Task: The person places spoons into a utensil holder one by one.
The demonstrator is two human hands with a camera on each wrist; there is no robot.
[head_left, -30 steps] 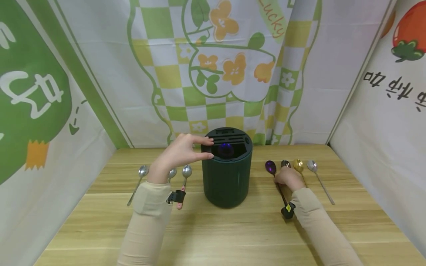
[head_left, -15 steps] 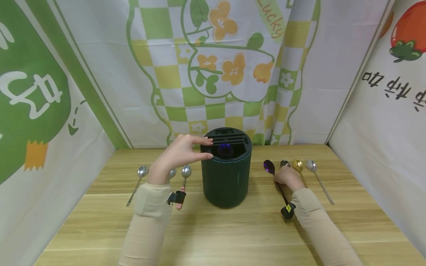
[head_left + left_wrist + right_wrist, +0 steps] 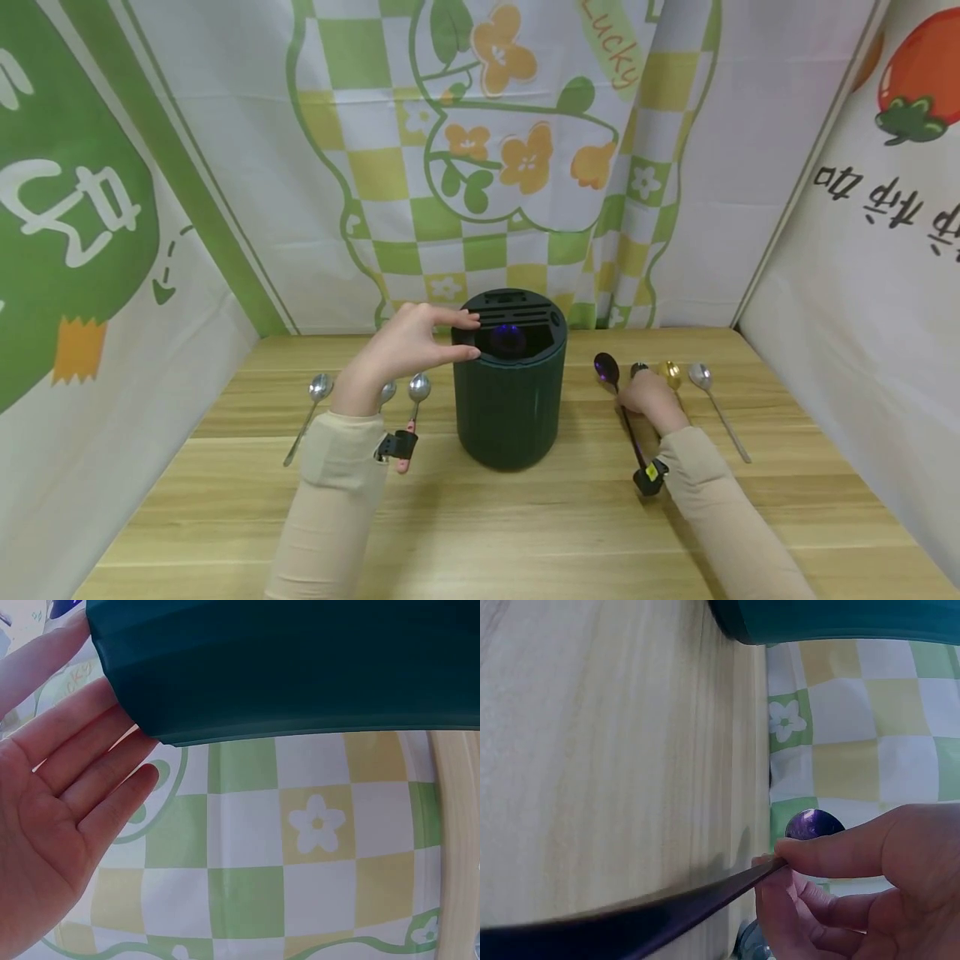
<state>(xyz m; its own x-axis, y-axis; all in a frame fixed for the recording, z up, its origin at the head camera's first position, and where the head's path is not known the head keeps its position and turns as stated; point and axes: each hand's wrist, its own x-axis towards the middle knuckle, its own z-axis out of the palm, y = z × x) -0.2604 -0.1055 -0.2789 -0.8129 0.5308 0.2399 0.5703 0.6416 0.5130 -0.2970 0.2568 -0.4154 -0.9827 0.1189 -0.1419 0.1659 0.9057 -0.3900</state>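
Observation:
My right hand (image 3: 652, 398) pinches the thin handle of a dark purple spoon (image 3: 606, 367) between thumb and fingers. In the right wrist view, the spoon's bowl (image 3: 814, 823) shows beyond the thumb, and its handle runs toward the lower left. At the centre stands a dark green utensil holder (image 3: 508, 412) with a slotted black top. My left hand (image 3: 408, 342) rests at the holder's left rim, thumb and fingers spread and fairly straight. A shiny purple rounded piece, like a spoon bowl (image 3: 508, 340), shows in the holder's large opening.
A black spoon (image 3: 638, 367), partly hidden by my right hand, a gold spoon (image 3: 670, 375) and a silver spoon (image 3: 701, 377) lie at right. Left of the holder lie a silver spoon (image 3: 320, 386), a pink-handled spoon (image 3: 419, 387) and another partly covered spoon (image 3: 387, 392). Patterned curtains surround the wooden table (image 3: 517, 533).
The purple spoon's bowl has risen slightly in my right hand's pinch, and the hand now covers more of the black spoon. My left hand stays at the holder's rim.

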